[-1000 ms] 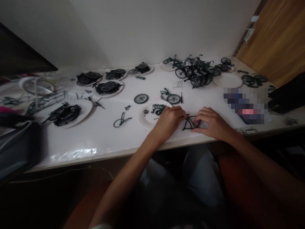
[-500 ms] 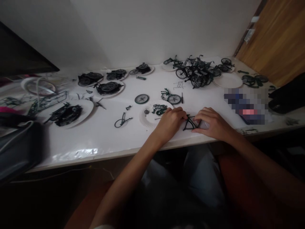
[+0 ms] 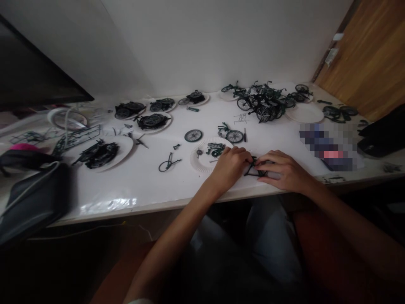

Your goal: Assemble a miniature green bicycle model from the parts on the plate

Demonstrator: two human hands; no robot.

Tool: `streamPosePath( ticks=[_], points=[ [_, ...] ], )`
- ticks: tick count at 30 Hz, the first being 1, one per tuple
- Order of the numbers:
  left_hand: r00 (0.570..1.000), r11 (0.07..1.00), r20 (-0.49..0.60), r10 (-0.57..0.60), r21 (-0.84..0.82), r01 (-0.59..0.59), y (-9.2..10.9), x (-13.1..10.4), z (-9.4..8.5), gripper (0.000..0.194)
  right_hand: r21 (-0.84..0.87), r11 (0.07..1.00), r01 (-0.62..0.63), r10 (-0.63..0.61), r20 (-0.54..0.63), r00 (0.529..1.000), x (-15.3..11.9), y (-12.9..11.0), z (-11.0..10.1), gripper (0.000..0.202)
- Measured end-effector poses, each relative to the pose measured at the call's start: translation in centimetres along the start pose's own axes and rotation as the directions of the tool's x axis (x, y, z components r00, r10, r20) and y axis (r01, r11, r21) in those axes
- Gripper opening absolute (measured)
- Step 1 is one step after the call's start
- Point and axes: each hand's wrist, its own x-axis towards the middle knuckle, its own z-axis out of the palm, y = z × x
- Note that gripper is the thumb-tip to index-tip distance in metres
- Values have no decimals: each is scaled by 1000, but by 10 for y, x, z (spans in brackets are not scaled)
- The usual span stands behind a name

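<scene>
Near the table's front edge, a small dark model bicycle frame (image 3: 255, 172) is held between both hands. My left hand (image 3: 232, 165) pinches its left end, partly covering it. My right hand (image 3: 281, 169) grips the other side, its thumb below and fingers above. Just beyond my left hand lies a white paper plate (image 3: 196, 165) with small dark green bicycle parts (image 3: 216, 148) on it. Behind the plate are a loose spoked wheel (image 3: 193, 135) and a partly built model bicycle (image 3: 232, 134). A thin looped part (image 3: 167, 164) rests left of the plate.
A heap of model bicycles (image 3: 264, 101) stands at the back right beside a paper plate (image 3: 305, 114). Several plates of black parts sit at the left, one nearest (image 3: 126, 156). A dark bag (image 3: 34, 194), a monitor (image 3: 38, 71) and a blurred patch (image 3: 332, 147) border the work area.
My right hand's fingers have moved left along the bicycle frame, closer to my left hand. The whole view has shifted slightly, with the table things appearing lower and further right.
</scene>
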Motion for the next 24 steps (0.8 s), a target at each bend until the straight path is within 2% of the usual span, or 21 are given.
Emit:
streamPosePath(
  ticks=[4, 7, 9, 11, 14, 17, 19, 23, 24],
  points=[
    [1000, 1000, -16, 7, -16, -8, -2, -1, -5, 12, -24, 1000, -20, 20, -7, 1000, 0, -1, 0, 27],
    [998, 1000, -63, 27, -10, -27, -4, -4, -24, 14, -24, 999, -34, 33, -29, 999, 0, -1, 0, 30],
    [992, 1000, -127, 17, -16, -19, -5, -9, -48, 12, -9, 999, -41, 41, -26, 999, -1, -1, -1, 28],
    [971, 1000, -239, -13, 12, 17, -6, -19, -78, 10, 7, 999, -46, 46, -24, 999, -1, -2, -1, 27],
    [927, 988, -368, -74, 99, 118, -10, -40, -121, 4, 15, 999, -43, 44, -39, 998, -2, -1, -1, 24],
    [873, 954, -466, -144, 169, 247, -20, -62, -150, 6, 6, 1000, -6, 6, -43, 999, -2, 1, 0, 21],
    [856, 928, -480, -194, 193, 319, -32, -74, -158, 7, -6, 1000, 18, -19, -46, 999, -2, 2, 1, 22],
    [895, 918, -366, -255, 199, 343, -68, -88, -157, 12, -19, 1000, 18, -19, -62, 998, -2, 1, 1, 25],
    [894, 912, -365, -260, 210, 351, -78, -90, -154, 12, -17, 1000, 17, -18, -65, 998, -3, 2, 1, 26]
  ],
)
